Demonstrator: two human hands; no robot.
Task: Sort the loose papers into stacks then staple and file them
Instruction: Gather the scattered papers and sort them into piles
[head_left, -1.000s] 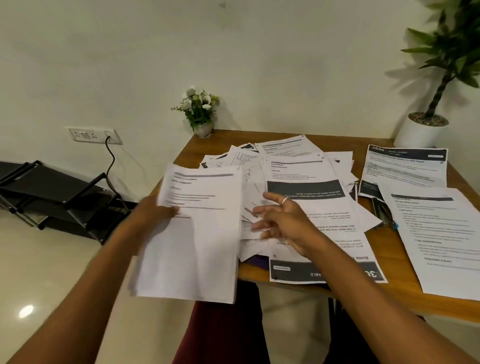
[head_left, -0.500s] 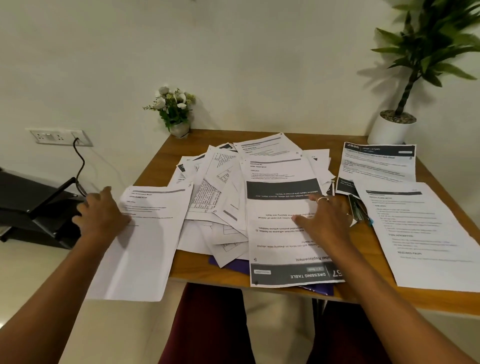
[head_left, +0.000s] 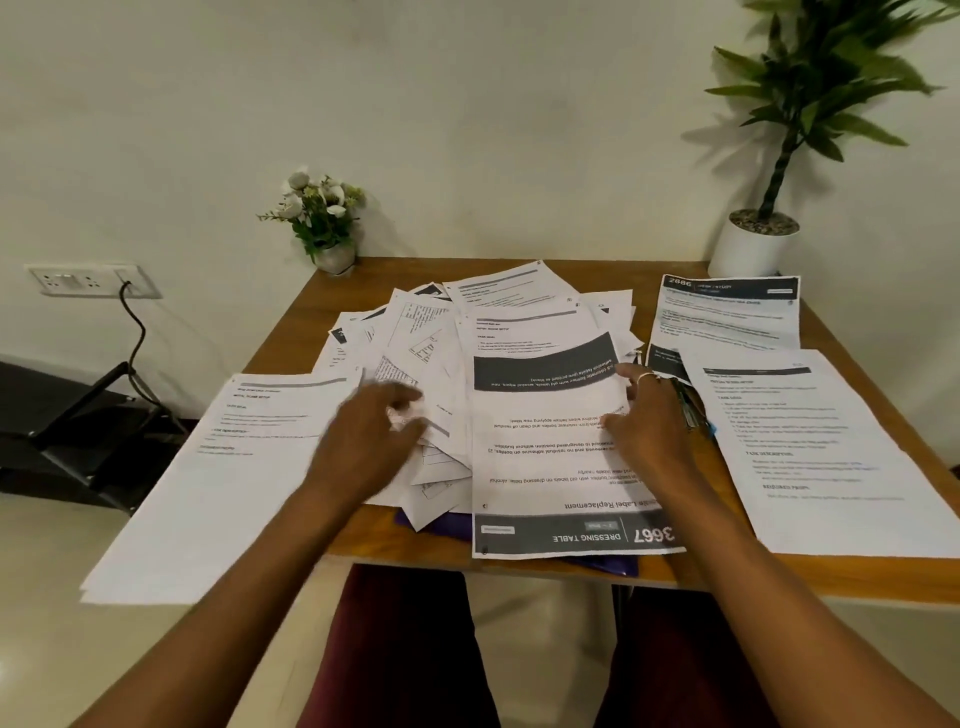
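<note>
- Fingers (head_left: 402, 402) of the left hand (head_left: 363, 441), what do they do now?
- They are bent over the loose pile (head_left: 431, 332) in the middle of the table (head_left: 395, 275). They are blurred, so one cannot tell whether they pinch a paper. A second ago this hand carried a white sheaf in the air. Now the sheaf (head_left: 234, 467) lies alone at the left edge of the table, partly hanging over it, and the hand has left it.
- And the right hand (head_left: 649, 421)?
- Its fingers (head_left: 623, 371) lie almost straight on the dressing-table sheet (head_left: 545, 467), which is on top of the pile. They grip nothing. This hand has stayed there.
- What does this mean for the task?
- Probably one sorting step is finished and the person now reaches for the next paper. Stapling and filing seem not yet begun.
- Please count the things.
- There are two hands, with one ring on the right. There is one unsorted pile, and its sheets overlap too much to count. Sorted paper lies in three places: the sheaf at left, the far sheet headed 2886 (head_left: 727, 312) and the near white sheet (head_left: 831, 457) at right. One purple folder (head_left: 452, 522) lies under the pile. Some pens (head_left: 688, 410) lie just beside the right hand, but their number is unclear. At the wall stand two pots: the small flower pot (head_left: 327, 218) and the tall plant (head_left: 753, 244).
</note>
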